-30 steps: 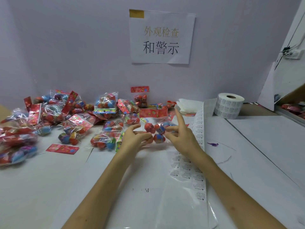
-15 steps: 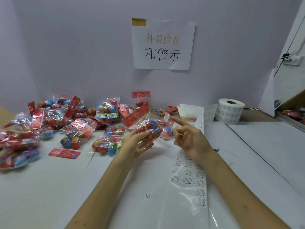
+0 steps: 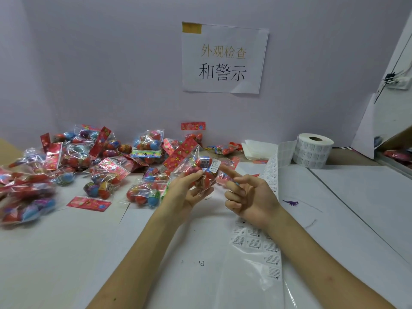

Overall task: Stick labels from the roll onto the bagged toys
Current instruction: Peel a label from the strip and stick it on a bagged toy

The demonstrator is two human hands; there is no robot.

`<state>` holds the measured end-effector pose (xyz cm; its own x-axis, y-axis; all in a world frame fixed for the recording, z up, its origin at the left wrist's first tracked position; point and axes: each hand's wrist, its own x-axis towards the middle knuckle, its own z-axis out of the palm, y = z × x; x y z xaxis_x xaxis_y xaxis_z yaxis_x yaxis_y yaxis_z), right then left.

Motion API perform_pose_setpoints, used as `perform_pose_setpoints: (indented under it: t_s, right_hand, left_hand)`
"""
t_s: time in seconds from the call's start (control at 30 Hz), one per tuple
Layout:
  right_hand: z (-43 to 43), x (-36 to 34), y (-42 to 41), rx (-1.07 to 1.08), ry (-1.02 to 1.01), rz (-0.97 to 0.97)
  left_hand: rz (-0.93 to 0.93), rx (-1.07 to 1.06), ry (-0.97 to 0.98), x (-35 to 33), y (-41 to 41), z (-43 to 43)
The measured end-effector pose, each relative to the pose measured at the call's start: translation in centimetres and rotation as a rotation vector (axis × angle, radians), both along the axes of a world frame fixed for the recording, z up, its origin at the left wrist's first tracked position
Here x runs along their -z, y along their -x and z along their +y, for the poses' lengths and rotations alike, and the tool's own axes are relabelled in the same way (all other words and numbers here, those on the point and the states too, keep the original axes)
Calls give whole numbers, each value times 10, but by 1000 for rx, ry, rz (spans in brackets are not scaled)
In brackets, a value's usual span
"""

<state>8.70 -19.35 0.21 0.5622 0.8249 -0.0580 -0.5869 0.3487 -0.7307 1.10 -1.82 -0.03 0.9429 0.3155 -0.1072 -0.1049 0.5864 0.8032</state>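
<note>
Your right finger (image 3: 229,172) is straight and touches the label (image 3: 215,167); the right hand (image 3: 252,197) holds nothing. Your left hand (image 3: 189,194) grips the bag (image 3: 194,159), up over the middle of the table (image 3: 66,253). Rub the label flat, edge to edge, holding the bag tight.

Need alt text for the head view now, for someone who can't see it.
The left hand holds up a clear bag of toys bearing a white label; the right hand points an index finger at the label's edge. More bagged toys lie piled at left; the label roll stands back right.
</note>
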Motion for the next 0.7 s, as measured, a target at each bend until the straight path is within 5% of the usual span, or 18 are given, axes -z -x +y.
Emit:
perform_pose_setpoints:
  t_s: [0.47, 0.6, 0.7]
  right_hand:
    - [3, 1, 1, 84, 75, -95]
    - [9, 0, 4, 214, 244, -378]
    - [11, 5, 8, 434, 399, -823]
  left_hand:
    - [-59, 27, 56, 0, 1, 1]
    - [-43, 3, 64, 0, 0, 1]
    - [-42, -7, 56, 0, 1, 1]
